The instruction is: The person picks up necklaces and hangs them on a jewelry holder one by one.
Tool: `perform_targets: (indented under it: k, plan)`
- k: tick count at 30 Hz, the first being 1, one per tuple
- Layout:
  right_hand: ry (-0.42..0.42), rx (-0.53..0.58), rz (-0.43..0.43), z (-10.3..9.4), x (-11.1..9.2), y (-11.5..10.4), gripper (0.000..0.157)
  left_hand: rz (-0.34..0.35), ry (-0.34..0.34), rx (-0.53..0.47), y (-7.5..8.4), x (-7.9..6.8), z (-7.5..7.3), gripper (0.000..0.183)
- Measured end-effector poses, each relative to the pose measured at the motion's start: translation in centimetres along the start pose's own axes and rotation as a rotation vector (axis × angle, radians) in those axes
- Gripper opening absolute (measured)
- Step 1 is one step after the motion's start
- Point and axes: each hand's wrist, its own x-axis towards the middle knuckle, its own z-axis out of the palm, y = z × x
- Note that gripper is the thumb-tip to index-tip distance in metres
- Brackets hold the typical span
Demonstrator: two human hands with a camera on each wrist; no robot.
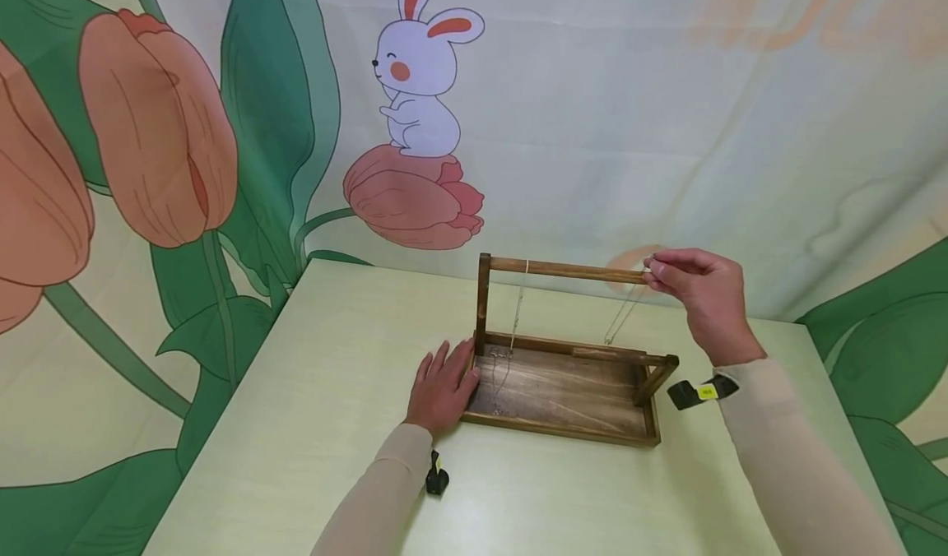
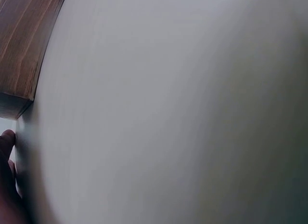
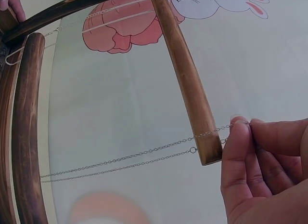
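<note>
A brown wooden jewellery stand (image 1: 570,385) has a shallow tray base, a left upright and a long top bar (image 1: 578,271). At the bar's free right end, my right hand (image 1: 704,293) pinches a thin silver chain necklace (image 3: 144,152) between thumb and fingertips. Its two strands run past the bar end in the right wrist view, with a small ring on one. Against the tray's left side, my left hand (image 1: 440,387) rests with its fingers extended. A second necklace (image 1: 518,313) hangs from the bar's left part, and its lower end lies in the tray.
A lower wooden bar (image 1: 622,357) on a short post stands along the tray's right part. The stand is on a pale table (image 1: 333,359). Behind it hangs a cloth backdrop (image 1: 578,128) printed with tulips and a rabbit.
</note>
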Motion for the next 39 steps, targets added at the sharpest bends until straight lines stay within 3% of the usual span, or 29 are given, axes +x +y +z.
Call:
perform_targets:
  k: [29,39]
  plan:
    - [-0.044,-0.040,0.007,2.1,0.8,-0.2,0.013,0.004,0.017,-0.009,-0.2,0.3,-0.1,0.061]
    - [-0.060,-0.049,0.017,2.7,0.8,0.0,0.021,0.008,0.023,-0.012,-0.2,0.1,0.2,0.061]
